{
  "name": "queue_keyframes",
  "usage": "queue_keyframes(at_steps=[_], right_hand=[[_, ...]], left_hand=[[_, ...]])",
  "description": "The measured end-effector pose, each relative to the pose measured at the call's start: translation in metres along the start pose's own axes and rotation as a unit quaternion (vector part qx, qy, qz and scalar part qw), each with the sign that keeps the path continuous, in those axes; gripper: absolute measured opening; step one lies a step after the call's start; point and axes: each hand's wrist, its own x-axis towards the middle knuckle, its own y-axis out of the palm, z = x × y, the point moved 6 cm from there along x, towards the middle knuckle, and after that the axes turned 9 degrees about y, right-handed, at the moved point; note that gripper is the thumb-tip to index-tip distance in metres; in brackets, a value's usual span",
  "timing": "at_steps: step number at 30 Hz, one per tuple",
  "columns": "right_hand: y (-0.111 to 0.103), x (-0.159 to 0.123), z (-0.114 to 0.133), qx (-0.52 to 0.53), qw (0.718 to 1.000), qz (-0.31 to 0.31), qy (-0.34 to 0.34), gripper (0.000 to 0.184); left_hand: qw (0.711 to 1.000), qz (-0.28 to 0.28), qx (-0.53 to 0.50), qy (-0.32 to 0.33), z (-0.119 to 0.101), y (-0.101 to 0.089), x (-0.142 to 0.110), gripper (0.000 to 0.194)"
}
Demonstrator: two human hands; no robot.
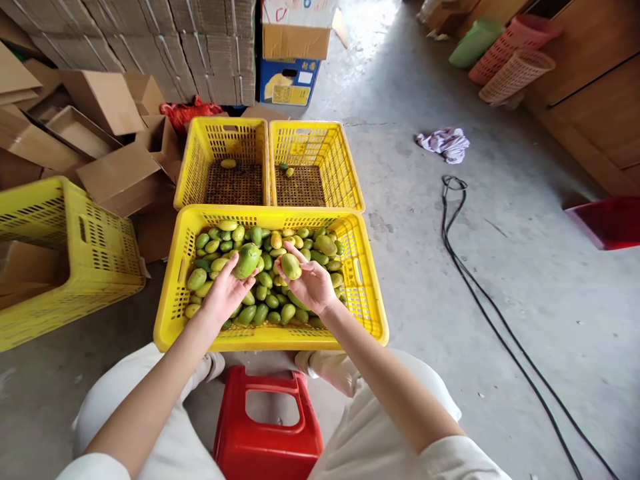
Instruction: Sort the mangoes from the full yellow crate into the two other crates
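Note:
My left hand (229, 288) is wrapped around a large green fruit (247, 261), oval with a small nub at its top, much like a mango. In my right hand (313, 285) rests a smaller yellow-green oval fruit (291, 267), held by the fingers. Both hands are above a wide yellow crate (370, 293), whose floor is covered with many green and yellow oval fruits (273, 301). The two held fruits are apart from each other, near the crate's middle.
Behind stand two yellow crates (183, 167) (356, 180) with a few fruits inside. A red stool (267, 447) is between my legs. Cardboard boxes (120, 177) and another yellow crate (103, 260) are at left. A black cable (480, 293) and a cloth (445, 143) lie right.

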Motion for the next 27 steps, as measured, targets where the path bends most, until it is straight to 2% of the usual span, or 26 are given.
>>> queue_keyframes(at_steps=[4, 9, 16, 19, 21, 24, 27], right_hand=[[0.0037, -0.0030, -0.0009, 0.007, 1.000, 0.008, 0.021, 0.056], [0.0055, -0.0043, -0.0004, 0.029, 0.999, 0.023, 0.028, 0.045], [0.0040, -0.0026, -0.0013, -0.011, 0.999, 0.031, 0.012, 0.023], [0.0019, -0.0016, -0.0021, -0.019, 0.999, 0.028, 0.005, 0.027], [-0.0002, -0.0013, -0.0022, -0.020, 1.000, 0.021, 0.001, 0.031], [-0.0023, -0.0014, -0.0020, -0.022, 1.000, 0.011, -0.003, 0.036], [-0.0014, -0.0019, -0.0024, -0.016, 1.000, 0.008, 0.001, 0.041]], left_hand=[[1.000, -0.024, -0.010, 0.011, -0.0001, -0.0029, 0.0010, 0.020], [1.000, 0.001, -0.008, 0.020, -0.0006, -0.0039, 0.0014, 0.017], [1.000, 0.004, 0.016, -0.009, 0.0015, -0.0060, 0.0009, 0.032], [0.999, 0.030, 0.009, -0.013, 0.0019, -0.0048, 0.0012, 0.030], [0.999, 0.039, 0.013, -0.007, 0.0020, -0.0050, 0.0019, 0.021], [0.999, 0.016, 0.024, 0.022, 0.0005, -0.0089, 0.0038, 0.007], [0.999, 0.009, 0.020, 0.045, -0.0010, -0.0100, 0.0055, 0.010]])
